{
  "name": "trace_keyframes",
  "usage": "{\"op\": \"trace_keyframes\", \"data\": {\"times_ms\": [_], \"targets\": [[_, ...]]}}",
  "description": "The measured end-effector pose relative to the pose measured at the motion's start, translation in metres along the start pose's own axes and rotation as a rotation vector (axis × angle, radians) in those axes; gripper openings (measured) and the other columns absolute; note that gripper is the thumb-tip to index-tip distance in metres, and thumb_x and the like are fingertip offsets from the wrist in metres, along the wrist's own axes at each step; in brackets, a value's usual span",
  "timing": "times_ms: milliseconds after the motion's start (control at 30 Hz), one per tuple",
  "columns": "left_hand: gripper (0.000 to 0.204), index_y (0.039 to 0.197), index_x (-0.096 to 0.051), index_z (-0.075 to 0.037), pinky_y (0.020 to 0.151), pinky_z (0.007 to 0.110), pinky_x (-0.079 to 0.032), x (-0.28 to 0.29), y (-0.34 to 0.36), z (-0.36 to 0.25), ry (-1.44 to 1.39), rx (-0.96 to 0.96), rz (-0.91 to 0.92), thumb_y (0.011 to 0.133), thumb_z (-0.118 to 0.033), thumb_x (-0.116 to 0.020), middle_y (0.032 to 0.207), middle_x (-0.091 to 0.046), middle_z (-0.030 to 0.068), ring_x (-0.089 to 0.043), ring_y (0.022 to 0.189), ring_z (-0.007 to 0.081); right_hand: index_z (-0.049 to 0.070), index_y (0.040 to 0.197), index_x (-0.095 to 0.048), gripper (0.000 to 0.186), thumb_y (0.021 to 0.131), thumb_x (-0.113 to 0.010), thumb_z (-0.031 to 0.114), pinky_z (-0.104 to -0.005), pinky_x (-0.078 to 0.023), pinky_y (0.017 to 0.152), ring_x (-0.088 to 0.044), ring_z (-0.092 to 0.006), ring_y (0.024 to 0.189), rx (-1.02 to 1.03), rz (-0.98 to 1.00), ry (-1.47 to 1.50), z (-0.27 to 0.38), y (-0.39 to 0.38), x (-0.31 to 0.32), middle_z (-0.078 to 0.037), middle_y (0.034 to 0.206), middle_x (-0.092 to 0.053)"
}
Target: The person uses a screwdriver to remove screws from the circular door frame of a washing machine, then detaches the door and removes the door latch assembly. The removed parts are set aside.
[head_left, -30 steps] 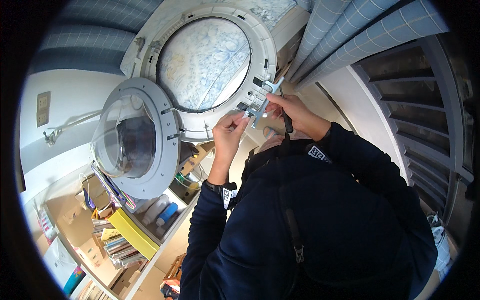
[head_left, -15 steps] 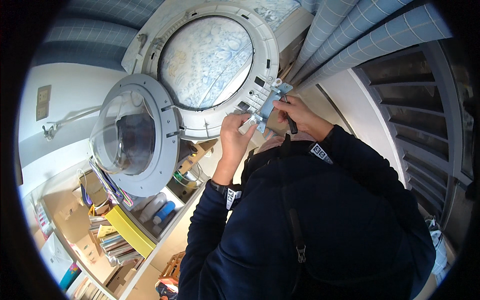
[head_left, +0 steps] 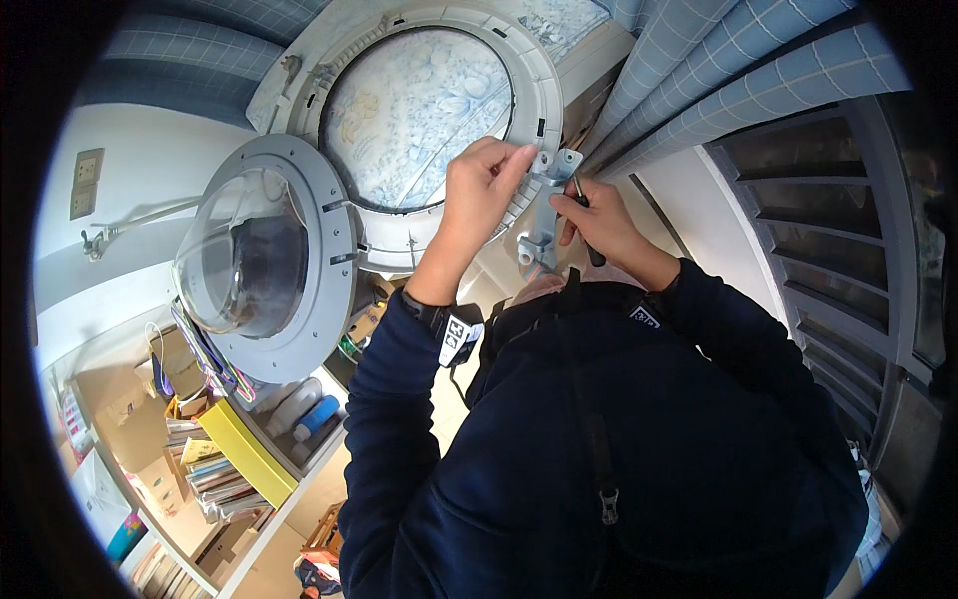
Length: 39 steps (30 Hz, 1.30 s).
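Note:
A white plastic ring [head_left: 384,232], like the outer frame of a washing-machine door, lies in front of me. At its right edge a grey metal hinge [head_left: 546,215] stands out, with a round eye near each end. My left hand [head_left: 481,190] reaches over the ring's right rim. Its fingers are curled together, thumb tip by the hinge's far end; what they pinch is hidden. My right hand [head_left: 601,222] is closed around a slim screwdriver [head_left: 596,258] with a black handle, beside the hinge's right side, shaft pointing away from me.
A clear door bowl in a grey ring [head_left: 319,299] rests left of the white ring. Shelves with a yellow box [head_left: 247,454], books and a blue bottle [head_left: 317,417] stand at lower left. Blue checked curtains [head_left: 718,90] hang at far right, above a louvred shutter [head_left: 828,230].
My left hand has moved from the hinge's near end to its far end, now covering part of the ring. The hinge stands more upright. My right hand keeps the screwdriver.

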<state>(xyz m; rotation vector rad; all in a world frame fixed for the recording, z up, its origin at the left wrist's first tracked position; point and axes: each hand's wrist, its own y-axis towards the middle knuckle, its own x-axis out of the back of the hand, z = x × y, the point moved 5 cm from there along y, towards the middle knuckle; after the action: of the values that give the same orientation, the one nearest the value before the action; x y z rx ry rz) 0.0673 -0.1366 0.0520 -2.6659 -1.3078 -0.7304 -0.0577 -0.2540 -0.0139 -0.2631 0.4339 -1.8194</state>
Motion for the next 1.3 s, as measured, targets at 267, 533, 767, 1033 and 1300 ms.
{"op": "trace_keyframes", "data": {"times_ms": [267, 533, 767, 1033, 1300], "targets": [[0.032, 0.066, -0.064, -0.001, 0.049, 0.031, -0.044, -0.031, 0.016, -0.001, 0.326, 0.044, 0.133, 0.074, -0.028, -0.079, 0.056, -0.057, 0.0103, -0.053, 0.047, 0.0215, -0.003, 0.081, -0.058, 0.021, 0.087, -0.065, 0.016, -0.0271, -0.045, 0.042, -0.062, -0.0163, 0.046, -0.015, -0.060, -0.006, -0.011, 0.003, 0.014, -0.006, 0.064, -0.061], [0.034, 0.063, -0.063, -0.001, 0.053, 0.043, -0.048, -0.046, 0.007, -0.003, 0.602, -0.028, 0.046, 0.081, -0.028, -0.067, 0.060, -0.059, 0.0202, -0.060, 0.057, 0.0381, -0.003, 0.076, -0.055, 0.022, 0.087, -0.065, 0.014, -0.0285, -0.044, 0.038, -0.061, -0.0174, 0.044, -0.007, -0.083, -0.129, -0.011, 0.006, 0.015, -0.007, 0.061, -0.058], [0.033, 0.065, -0.063, 0.000, 0.054, 0.045, -0.048, -0.054, 0.000, 0.005, 0.581, 0.011, 0.004, 0.082, -0.028, -0.066, 0.059, -0.059, 0.0213, -0.059, 0.057, 0.0402, -0.003, 0.077, -0.055, 0.021, 0.086, -0.065, 0.013, -0.0296, -0.045, 0.039, -0.063, -0.0188, 0.045, -0.024, -0.065, -0.188, -0.010, 0.006, 0.016, -0.008, 0.059, -0.059], [0.028, 0.078, -0.065, 0.001, 0.050, 0.030, -0.047, -0.049, 0.006, 0.015, 0.165, 0.160, 0.244, 0.088, -0.025, -0.067, 0.059, -0.061, 0.0066, -0.059, 0.051, 0.0147, -0.002, 0.083, -0.056, 0.018, 0.088, -0.063, 0.014, -0.0275, -0.045, 0.041, -0.061, -0.0158, 0.046, -0.031, 0.039, -0.106, -0.017, 0.012, 0.021, -0.007, 0.060, -0.059], [0.029, 0.081, -0.059, -0.002, 0.056, 0.024, -0.039, -0.022, 0.017, -0.011, 0.006, 0.035, 0.723, 0.095, -0.028, -0.060, 0.065, -0.049, -0.0020, -0.046, 0.062, 0.0063, -0.002, 0.084, -0.056, 0.022, 0.089, -0.064, 0.018, -0.0247, -0.043, 0.043, -0.056, -0.0102, 0.046, 0.099, 0.192, 0.022, -0.003, 0.005, 0.017, -0.005, 0.062, -0.059]]}}
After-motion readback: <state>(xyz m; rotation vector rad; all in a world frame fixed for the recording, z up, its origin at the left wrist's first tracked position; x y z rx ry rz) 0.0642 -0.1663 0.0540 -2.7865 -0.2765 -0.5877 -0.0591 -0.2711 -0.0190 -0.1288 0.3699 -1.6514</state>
